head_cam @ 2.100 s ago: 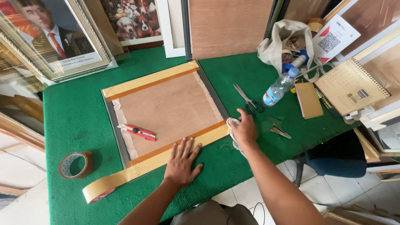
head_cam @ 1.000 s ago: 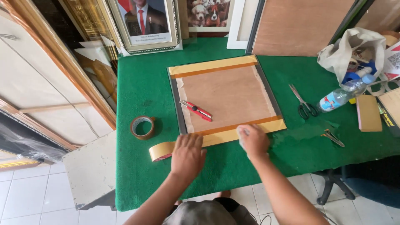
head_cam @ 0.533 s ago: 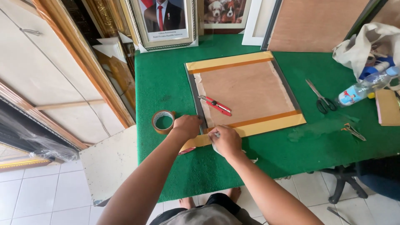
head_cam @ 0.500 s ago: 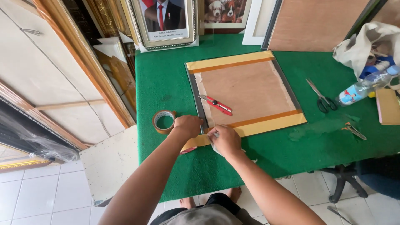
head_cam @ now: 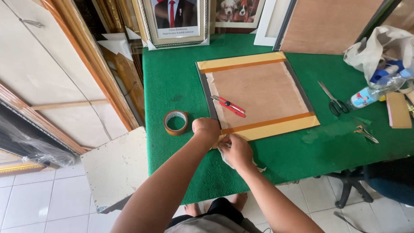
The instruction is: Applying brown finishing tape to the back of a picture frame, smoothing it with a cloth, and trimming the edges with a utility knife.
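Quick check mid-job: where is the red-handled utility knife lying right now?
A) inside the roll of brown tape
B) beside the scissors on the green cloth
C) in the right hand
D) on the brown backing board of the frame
D: the red-handled utility knife lies on the brown backing board, apart from both hands.

Both hands gathered at the frame's near left corner

Two seconds back the left hand [head_cam: 207, 128] lay flat on the tape strip [head_cam: 269, 127] mid-edge and the right hand [head_cam: 235, 149] near the scissors [head_cam: 332, 98] — since then both have slid left along the strip, whose loose end no longer trails past the frame [head_cam: 254, 92] — and the head view has swung left.
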